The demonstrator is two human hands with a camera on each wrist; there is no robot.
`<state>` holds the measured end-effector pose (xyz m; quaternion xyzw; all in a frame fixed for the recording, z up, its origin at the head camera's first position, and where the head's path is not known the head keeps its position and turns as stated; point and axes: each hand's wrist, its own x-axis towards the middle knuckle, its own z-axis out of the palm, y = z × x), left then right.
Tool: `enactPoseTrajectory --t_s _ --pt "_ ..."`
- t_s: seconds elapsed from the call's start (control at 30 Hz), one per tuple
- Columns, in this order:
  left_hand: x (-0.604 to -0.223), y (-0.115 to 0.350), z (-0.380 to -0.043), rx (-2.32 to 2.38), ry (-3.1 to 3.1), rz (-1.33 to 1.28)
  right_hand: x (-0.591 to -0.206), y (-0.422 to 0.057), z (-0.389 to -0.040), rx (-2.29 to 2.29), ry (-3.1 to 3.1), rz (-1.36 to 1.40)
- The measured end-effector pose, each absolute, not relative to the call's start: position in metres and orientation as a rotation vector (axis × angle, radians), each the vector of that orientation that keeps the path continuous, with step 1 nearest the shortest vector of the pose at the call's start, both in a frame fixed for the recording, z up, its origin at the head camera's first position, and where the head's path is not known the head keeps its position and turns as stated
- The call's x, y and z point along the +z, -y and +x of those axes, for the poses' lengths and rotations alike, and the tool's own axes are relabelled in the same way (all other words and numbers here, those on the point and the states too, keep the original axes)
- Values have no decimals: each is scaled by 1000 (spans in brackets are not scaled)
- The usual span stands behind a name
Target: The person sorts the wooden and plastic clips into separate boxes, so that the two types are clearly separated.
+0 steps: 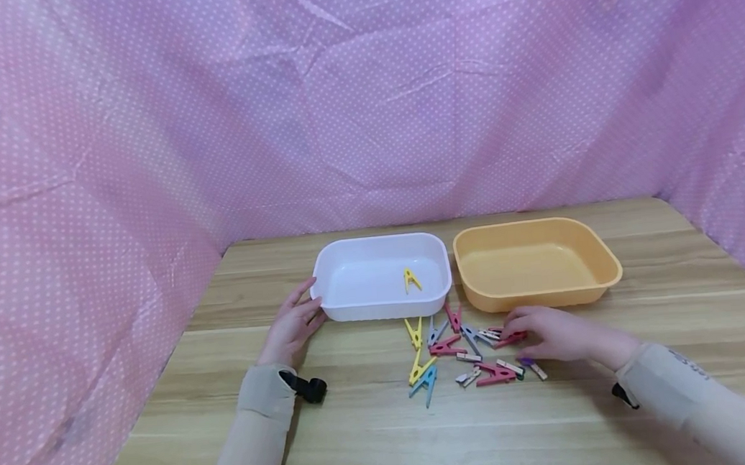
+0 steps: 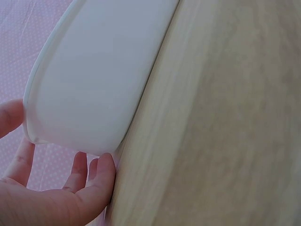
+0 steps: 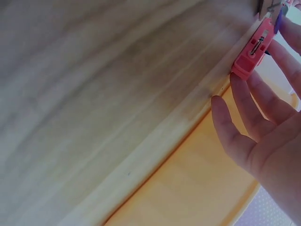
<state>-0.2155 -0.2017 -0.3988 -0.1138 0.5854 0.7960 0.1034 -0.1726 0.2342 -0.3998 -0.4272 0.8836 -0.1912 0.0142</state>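
Observation:
My left hand (image 1: 291, 332) rests its fingers against the left end of a white plastic basin (image 1: 378, 311); the left wrist view shows the fingertips (image 2: 107, 165) at its outer wall. One yellow clothespin (image 1: 411, 279) lies inside that basin. Over the right side of a loose pile of clothespins is my right hand (image 1: 551, 332), fingers spread and slightly bent. A pink clothespin (image 3: 254, 52) sits right at its fingertips in the right wrist view. Close to the thumb lies a small wooden clothespin with a purple part (image 1: 535, 368).
Right of the white basin stands an orange basin (image 1: 539, 298). In front of both lie yellow, pink, blue, grey and small wooden clothespins, including a blue one (image 1: 425, 383) at the near left. Dotted pink cloth (image 1: 364, 118) hangs behind the wooden table (image 1: 387, 447).

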Motion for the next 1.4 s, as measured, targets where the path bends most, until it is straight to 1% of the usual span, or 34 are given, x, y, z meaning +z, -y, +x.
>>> enactPoseTrajectory --t_s 0.2,0.7,1.4 --pt "-400 202 -216 2351 -1729 -328 -397 -235 -175 -640 -2717 -1386" --pt "-402 202 -215 2365 -1727 -311 -394 -235 -174 -639 -2710 -1319" --pt "-402 203 -215 2347 -1742 -319 -379 -237 -166 -754 -2887 -1441"
